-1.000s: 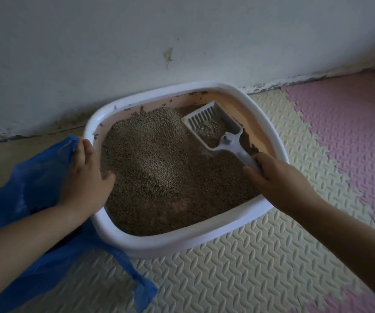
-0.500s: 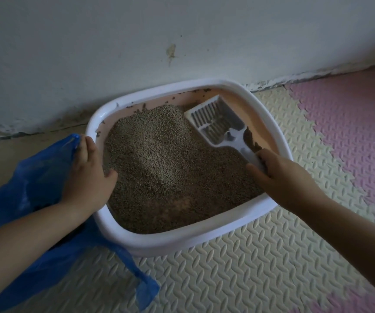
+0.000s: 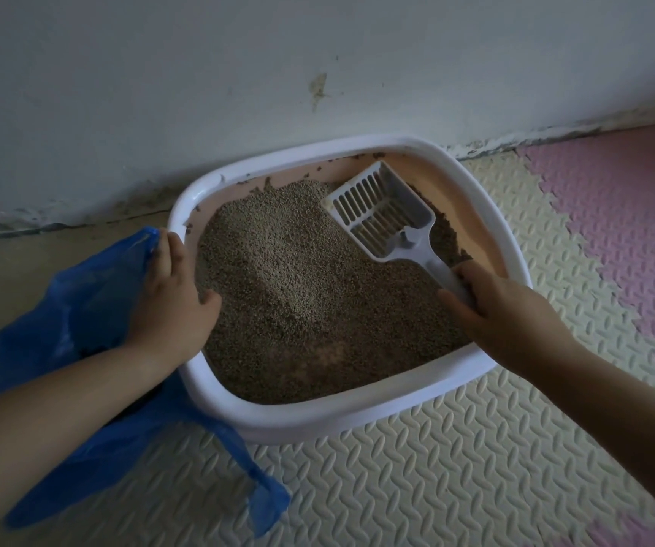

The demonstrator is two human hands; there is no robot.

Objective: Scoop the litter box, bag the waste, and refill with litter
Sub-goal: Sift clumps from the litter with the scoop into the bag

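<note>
Right hand [image 3: 503, 309] fingers clenched on handle of white slotted plastic scoop [image 3: 381, 215], 2 o'clock in white plastic litter box [image 3: 318, 424]. Left hand [image 3: 171, 298] on blue plastic bag [image 3: 73, 309], 9 o'clock rim; grip unclear. Risk: sagging bag mouth spills waste.

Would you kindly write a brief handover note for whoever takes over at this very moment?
Right hand grips the handle of the scoop; its slotted head sits over the far right of the litter, apparently empty.
Left hand rests on the left rim of the litter box, beside the mouth of the blue bag; a pinch is unclear.
Done: nothing visibly bagged.
Left: scoop waste, bag it, refill.
</note>
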